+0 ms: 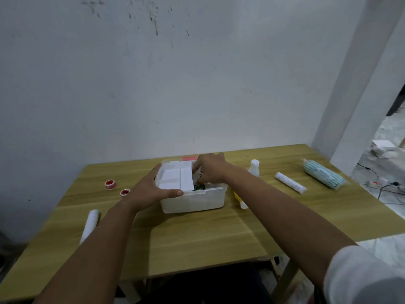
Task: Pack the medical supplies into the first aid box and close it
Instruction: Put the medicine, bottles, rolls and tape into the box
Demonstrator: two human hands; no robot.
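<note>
A white plastic first aid box [192, 201] stands open at the table's middle. A white divided tray [177, 177] sits tilted in its left half, and something green [199, 188] shows beneath it. My left hand [151, 187] grips the box's left rim and the tray's front corner, thumb along the edge. My right hand [210, 167] reaches into the box's right side, fingers curled at the tray's right edge. What the fingertips hold is hidden. A red piece [189, 158] shows behind the box.
Two red tape rolls [110, 184] [125, 191] and a white bandage roll [89, 224] lie left. Right of the box are a white bottle [254, 167], a yellow tube [240, 200], another white roll [290, 182] and a bagged stack of face masks [324, 174]. The wall stands close behind.
</note>
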